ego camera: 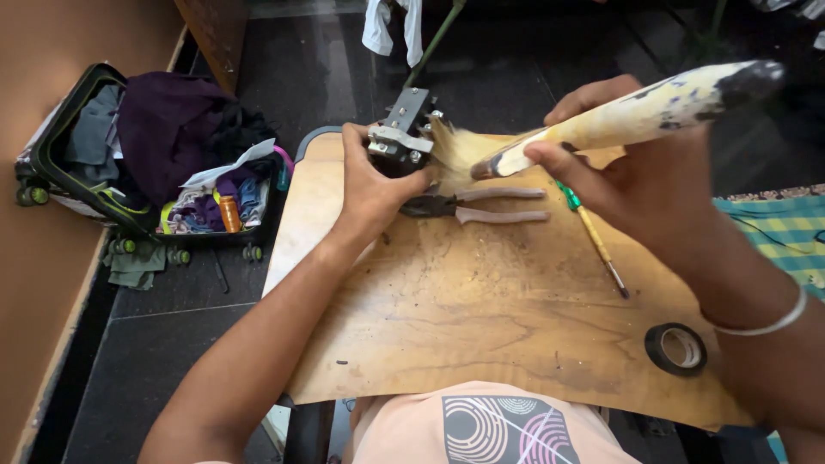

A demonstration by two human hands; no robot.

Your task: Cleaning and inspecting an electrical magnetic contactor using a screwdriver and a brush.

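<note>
Metal block of a small device [400,131], dark with bolts and a grey plate, sits at the far edge of the wooden tabletop [481,318], clamped by the left hand [371,185] with fingers wrapped around its near side. Pale bristles of a paint-flecked brush [601,125] fan against the device (handle cream with dark blotches), gripped by the right hand [640,176], fingers closed around the shaft. Just beside the left hand, grey-handled pliers [481,206] lying flat. Near the right hand, a yellow screwdriver [597,245] with a green end. Well apart, toward the near right corner, a black tape roll [676,348]. Left on the floor, an open suitcase [94,163] stuffed with clothes.
</note>
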